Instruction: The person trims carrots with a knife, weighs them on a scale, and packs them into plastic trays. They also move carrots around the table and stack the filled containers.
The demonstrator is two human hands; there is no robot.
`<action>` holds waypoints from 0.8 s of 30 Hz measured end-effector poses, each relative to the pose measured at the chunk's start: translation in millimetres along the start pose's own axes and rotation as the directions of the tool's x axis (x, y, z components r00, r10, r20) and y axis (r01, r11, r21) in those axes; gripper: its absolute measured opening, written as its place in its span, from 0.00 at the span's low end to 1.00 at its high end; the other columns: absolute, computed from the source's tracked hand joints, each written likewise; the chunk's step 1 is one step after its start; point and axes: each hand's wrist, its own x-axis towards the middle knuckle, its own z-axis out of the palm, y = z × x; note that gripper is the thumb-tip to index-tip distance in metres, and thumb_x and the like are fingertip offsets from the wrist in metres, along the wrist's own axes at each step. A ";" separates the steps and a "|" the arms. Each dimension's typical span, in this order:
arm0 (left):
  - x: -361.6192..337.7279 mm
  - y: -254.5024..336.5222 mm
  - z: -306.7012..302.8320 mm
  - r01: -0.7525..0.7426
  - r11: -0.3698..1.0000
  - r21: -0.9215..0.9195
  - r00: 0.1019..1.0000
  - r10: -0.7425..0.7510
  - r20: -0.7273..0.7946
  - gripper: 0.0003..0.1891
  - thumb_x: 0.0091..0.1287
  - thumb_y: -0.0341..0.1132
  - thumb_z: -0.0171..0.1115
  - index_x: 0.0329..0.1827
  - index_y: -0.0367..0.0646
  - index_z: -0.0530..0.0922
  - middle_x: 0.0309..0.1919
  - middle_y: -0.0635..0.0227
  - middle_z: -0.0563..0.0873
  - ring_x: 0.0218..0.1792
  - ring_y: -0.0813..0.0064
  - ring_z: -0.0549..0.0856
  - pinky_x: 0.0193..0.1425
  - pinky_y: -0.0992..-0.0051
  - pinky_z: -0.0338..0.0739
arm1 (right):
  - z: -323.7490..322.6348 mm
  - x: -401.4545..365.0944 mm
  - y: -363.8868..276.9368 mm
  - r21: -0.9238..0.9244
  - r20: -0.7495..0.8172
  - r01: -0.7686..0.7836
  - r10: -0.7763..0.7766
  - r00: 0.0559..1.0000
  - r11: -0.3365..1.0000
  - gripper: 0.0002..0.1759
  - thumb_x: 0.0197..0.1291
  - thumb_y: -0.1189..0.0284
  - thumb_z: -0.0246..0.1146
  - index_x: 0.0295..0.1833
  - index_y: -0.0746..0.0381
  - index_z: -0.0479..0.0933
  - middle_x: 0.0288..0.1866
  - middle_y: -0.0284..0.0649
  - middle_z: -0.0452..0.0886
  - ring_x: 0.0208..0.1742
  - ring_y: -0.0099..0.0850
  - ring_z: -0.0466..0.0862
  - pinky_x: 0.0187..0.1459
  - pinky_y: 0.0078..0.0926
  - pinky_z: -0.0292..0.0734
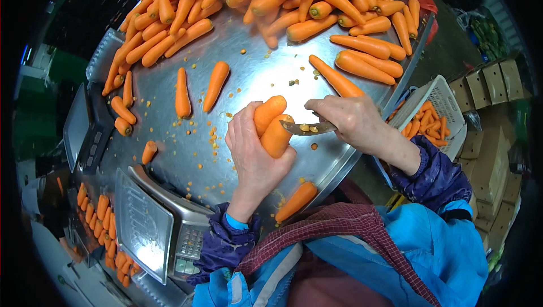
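Note:
My left hand point(250, 151) is wrapped round two carrots, an upper carrot point(268, 112) and a lower carrot point(276, 139), their blunt ends pointing up and to the right. In my right hand point(356, 121) is a small knife with a curved dark blade point(325, 128). The blade's tip is at the end of the lower carrot, and a few small cut bits lie on the blade. Just beyond my right knuckles lies a loose carrot point(334, 75). Another carrot point(297, 200) rests near the table's front edge, below my left hand.
A large heap of carrots point(271, 1) covers the far side of the metal table point(153, 81). Orange trimmings are scattered across it. Scales point(186, 216) stand at the left. A white basket of carrots point(438, 95) and cardboard boxes point(489, 177) are at the right.

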 end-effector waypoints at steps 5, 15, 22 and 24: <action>-4.8 -2.6 3.3 -0.011 0.996 0.085 0.999 0.014 -0.037 0.36 0.39 0.30 0.63 0.57 0.39 0.64 0.45 0.57 0.72 0.50 0.56 0.70 0.57 0.60 0.59 | 4.4 -14.7 6.4 -0.118 0.005 -0.182 0.184 0.983 0.976 0.14 0.49 0.82 0.56 0.44 0.63 0.75 0.27 0.41 0.79 0.28 0.38 0.82 0.26 0.34 0.74; -6.5 3.1 12.2 -0.028 0.991 0.128 0.992 0.012 0.122 0.34 0.39 0.30 0.64 0.56 0.38 0.65 0.45 0.54 0.71 0.50 0.53 0.70 0.57 0.59 0.60 | 1.1 6.7 -20.6 0.640 0.174 -0.416 0.406 0.897 0.646 0.09 0.56 0.71 0.64 0.36 0.66 0.75 0.25 0.34 0.78 0.22 0.15 0.73 0.23 0.17 0.66; -9.4 -14.6 6.2 0.477 0.774 -0.416 0.872 -0.358 0.333 0.34 0.45 0.26 0.61 0.59 0.38 0.61 0.49 0.62 0.69 0.49 0.69 0.73 0.53 0.66 0.72 | 15.0 6.1 34.2 0.556 0.198 -0.525 0.511 0.837 0.644 0.13 0.60 0.67 0.57 0.31 0.67 0.74 0.24 0.40 0.79 0.28 0.27 0.79 0.32 0.25 0.73; -4.6 -10.3 -0.3 0.555 0.632 -0.541 0.831 -0.388 0.399 0.35 0.45 0.26 0.61 0.61 0.39 0.60 0.49 0.62 0.69 0.47 0.70 0.74 0.52 0.68 0.73 | 11.7 4.2 83.8 0.115 0.053 -0.580 0.578 0.814 0.807 0.12 0.58 0.65 0.58 0.43 0.62 0.76 0.38 0.47 0.81 0.38 0.43 0.81 0.40 0.38 0.75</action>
